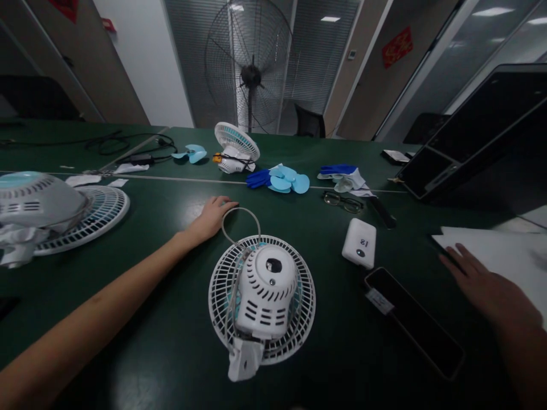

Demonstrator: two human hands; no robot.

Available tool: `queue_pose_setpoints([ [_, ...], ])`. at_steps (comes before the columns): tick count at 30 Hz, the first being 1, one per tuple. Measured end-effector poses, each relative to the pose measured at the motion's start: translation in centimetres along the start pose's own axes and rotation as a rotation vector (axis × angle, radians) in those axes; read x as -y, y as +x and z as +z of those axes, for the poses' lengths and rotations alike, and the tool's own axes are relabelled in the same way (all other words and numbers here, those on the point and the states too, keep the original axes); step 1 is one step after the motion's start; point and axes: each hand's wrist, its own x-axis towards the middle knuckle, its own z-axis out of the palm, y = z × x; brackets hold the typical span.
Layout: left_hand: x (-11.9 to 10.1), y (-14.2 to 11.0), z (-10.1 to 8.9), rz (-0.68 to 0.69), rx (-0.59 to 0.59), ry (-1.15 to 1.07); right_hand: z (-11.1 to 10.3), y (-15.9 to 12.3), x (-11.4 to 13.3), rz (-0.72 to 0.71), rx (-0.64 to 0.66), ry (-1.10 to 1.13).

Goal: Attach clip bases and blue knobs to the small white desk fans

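Note:
A small white desk fan (262,299) lies face down on the dark green table (171,319), its motor housing up and its clip base toward me. Its grey cord (239,219) loops away from it. My left hand (211,216) rests flat on the table beside that loop, fingertips touching the cord, holding nothing. My right hand (491,285) lies palm down with fingers spread on the edge of a white sheet (496,250) at the right. A white power bank (359,243) and a black phone (412,322) lie between the fan and my right hand.
Another fan, face down (55,213), sits at the left. Further back lie a third small fan (235,149), light blue fan blades (288,179), blue gloves (337,169), glasses (342,201) and cables (128,142). A laptop (470,131) stands at the right, a large pedestal fan (250,68) behind the table.

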Motion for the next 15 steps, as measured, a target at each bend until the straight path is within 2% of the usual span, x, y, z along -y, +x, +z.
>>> queue_pose_setpoints([
  [1, -0.5, -1.3, -0.5, 0.008, -0.002, -0.025, -0.9, 0.4, -0.3, -0.054, -0.003, 0.020],
  [2, -1.0, -2.7, -1.1, 0.011, -0.008, -0.049, -0.5, 0.4, -0.1, -0.082, 0.007, 0.034],
  [3, -1.7, -4.2, -1.8, 0.006, -0.022, -0.070, 1.2, 0.1, 0.7, -0.091, 0.050, 0.044],
  [4, -2.4, -5.6, -2.4, -0.002, -0.041, -0.090, 4.1, -0.6, 2.0, -0.106, 0.096, 0.056],
  [6, -4.0, -8.3, -3.5, -0.039, -0.094, -0.135, 11.8, -2.8, 5.3, -0.172, 0.219, 0.047],
  [8, -5.8, -10.6, -4.2, -0.124, -0.212, -0.274, 19.0, -4.7, 8.4, -0.245, 0.319, 0.024],
  [9, -6.8, -11.7, -4.5, -0.166, -0.266, -0.349, 21.5, -5.3, 9.5, -0.263, 0.340, 0.022],
  [10, -7.8, -12.6, -4.7, -0.198, -0.319, -0.429, 23.1, -5.6, 10.2, -0.286, 0.344, 0.013],
  [12, -10.0, -14.1, -5.0, -0.212, -0.428, -0.561, 23.7, -5.3, 10.6, -0.299, 0.390, -0.030],
  [15, -13.0, -16.0, -5.8, -0.068, -0.571, -0.687, 22.0, -4.4, 10.2, -0.310, 0.345, 0.012],
])
